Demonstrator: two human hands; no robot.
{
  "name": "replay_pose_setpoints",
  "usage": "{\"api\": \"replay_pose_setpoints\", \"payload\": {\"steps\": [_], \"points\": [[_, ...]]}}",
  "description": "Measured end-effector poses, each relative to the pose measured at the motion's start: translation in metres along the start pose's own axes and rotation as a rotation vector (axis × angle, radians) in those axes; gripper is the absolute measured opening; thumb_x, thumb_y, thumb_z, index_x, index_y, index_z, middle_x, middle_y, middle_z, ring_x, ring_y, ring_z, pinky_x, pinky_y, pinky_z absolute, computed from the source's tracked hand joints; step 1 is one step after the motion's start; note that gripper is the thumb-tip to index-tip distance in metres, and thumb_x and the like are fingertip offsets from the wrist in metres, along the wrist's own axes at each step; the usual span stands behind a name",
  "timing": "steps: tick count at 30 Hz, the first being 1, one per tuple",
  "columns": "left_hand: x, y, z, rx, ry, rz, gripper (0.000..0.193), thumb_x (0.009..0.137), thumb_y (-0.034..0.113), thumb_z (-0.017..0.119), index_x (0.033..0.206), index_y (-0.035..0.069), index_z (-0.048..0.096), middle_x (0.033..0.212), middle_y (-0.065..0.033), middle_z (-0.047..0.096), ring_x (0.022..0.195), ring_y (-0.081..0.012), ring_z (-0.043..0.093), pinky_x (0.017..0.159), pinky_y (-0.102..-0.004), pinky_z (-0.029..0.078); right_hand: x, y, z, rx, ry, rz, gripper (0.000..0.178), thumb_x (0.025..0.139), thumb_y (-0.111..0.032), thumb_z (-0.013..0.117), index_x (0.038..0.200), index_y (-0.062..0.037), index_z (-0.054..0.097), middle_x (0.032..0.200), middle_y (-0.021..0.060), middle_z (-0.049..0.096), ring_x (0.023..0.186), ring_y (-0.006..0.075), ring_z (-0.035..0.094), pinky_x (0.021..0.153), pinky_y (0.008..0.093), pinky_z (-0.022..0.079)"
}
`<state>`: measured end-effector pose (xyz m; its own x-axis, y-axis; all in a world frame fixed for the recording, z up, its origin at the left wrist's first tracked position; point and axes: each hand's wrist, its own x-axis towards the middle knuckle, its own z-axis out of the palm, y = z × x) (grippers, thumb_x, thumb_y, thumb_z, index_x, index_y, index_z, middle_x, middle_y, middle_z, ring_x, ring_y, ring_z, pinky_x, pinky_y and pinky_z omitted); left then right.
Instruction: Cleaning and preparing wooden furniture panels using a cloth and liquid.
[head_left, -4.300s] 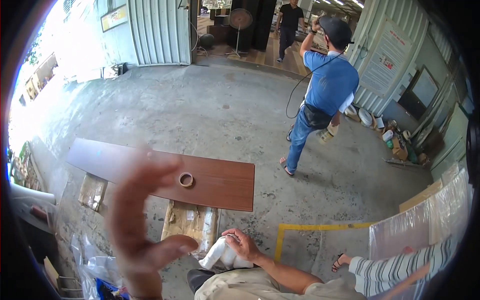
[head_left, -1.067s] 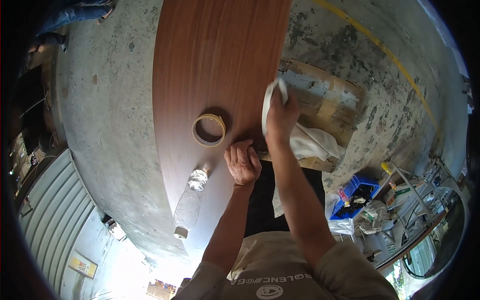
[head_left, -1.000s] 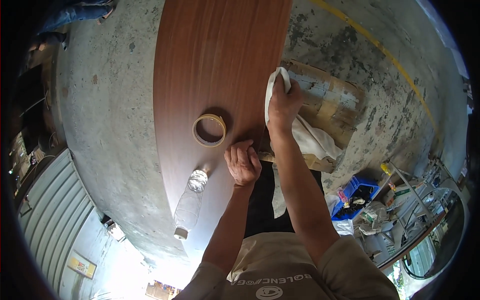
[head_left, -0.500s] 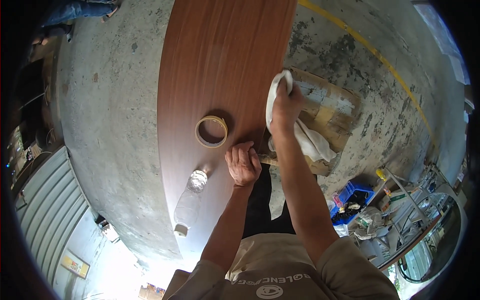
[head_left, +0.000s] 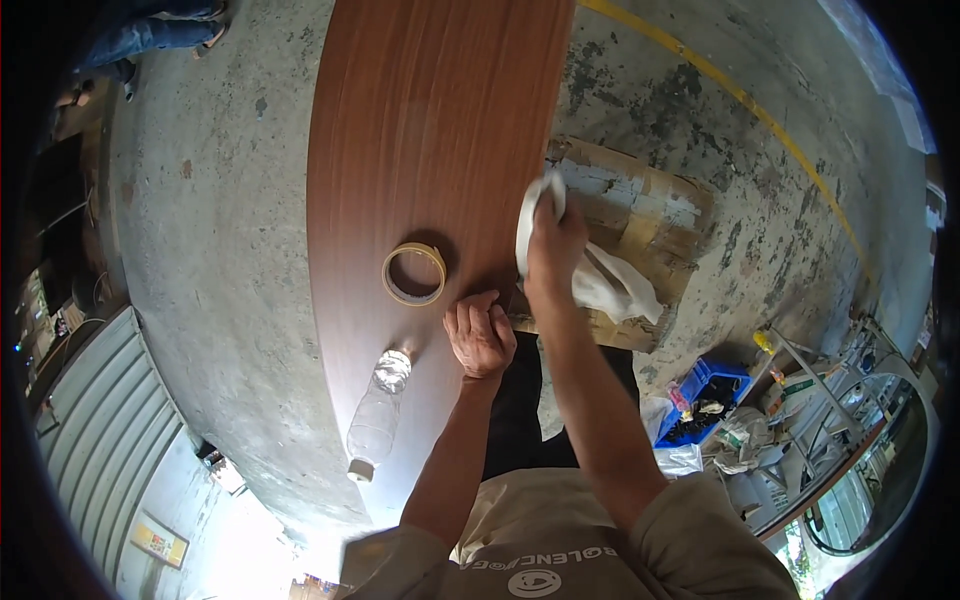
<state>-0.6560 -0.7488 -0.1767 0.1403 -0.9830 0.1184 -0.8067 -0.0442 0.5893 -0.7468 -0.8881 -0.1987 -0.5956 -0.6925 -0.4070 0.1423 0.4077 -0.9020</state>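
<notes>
A long brown wood-grain board (head_left: 420, 150) stretches away in front of me. My right hand (head_left: 556, 245) grips a white cloth (head_left: 613, 285) at the board's right edge. One fold of the cloth stands up along that edge, and the rest hangs to the right. Close to the same edge, my left hand (head_left: 480, 335) rests on the board with its fingers curled in; whatever may be inside them is hidden. Just beyond and left of it lies a roll of yellowish tape (head_left: 414, 274). Nearer me, a clear plastic bottle (head_left: 375, 418) lies on its side.
Flattened cardboard (head_left: 665, 225) covers part of the stained concrete floor on the right. A blue crate (head_left: 708, 395) of odds and ends stands at lower right beside a metal frame (head_left: 812, 375). At upper left another person's legs (head_left: 150, 38) show.
My right hand and the cloth have come slightly nearer along the board's edge. The whole view has shifted a little; my left hand keeps its place on the board.
</notes>
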Motion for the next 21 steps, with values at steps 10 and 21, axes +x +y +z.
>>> {"api": "replay_pose_setpoints", "payload": {"steps": [10,21], "points": [[-0.004,-0.002,0.002,-0.004,-0.005,-0.025,0.024,0.09,0.012,0.059,0.113,0.01,0.065,0.106,-0.0082,0.067,0.097,-0.0325,0.061,0.09,-0.0447,0.046,0.045,-0.039,0.028,0.006,0.055,-0.086,0.037,0.098,-0.029,0.069,0.084,0.0048,0.063,0.072,0.0079,0.06,0.069,0.0137,0.049,0.064,0.0377,0.045],[-0.003,-0.002,0.005,-0.011,0.007,-0.029,0.023,0.091,0.014,0.06,0.113,0.01,0.065,0.106,-0.0076,0.067,0.096,-0.032,0.061,0.09,-0.0443,0.046,0.072,-0.047,0.036,-0.11,0.029,-0.227,0.037,0.096,-0.03,0.067,0.091,0.0062,0.068,0.08,0.0176,0.067,0.071,0.0221,0.057,0.07,0.0413,0.049]]}}
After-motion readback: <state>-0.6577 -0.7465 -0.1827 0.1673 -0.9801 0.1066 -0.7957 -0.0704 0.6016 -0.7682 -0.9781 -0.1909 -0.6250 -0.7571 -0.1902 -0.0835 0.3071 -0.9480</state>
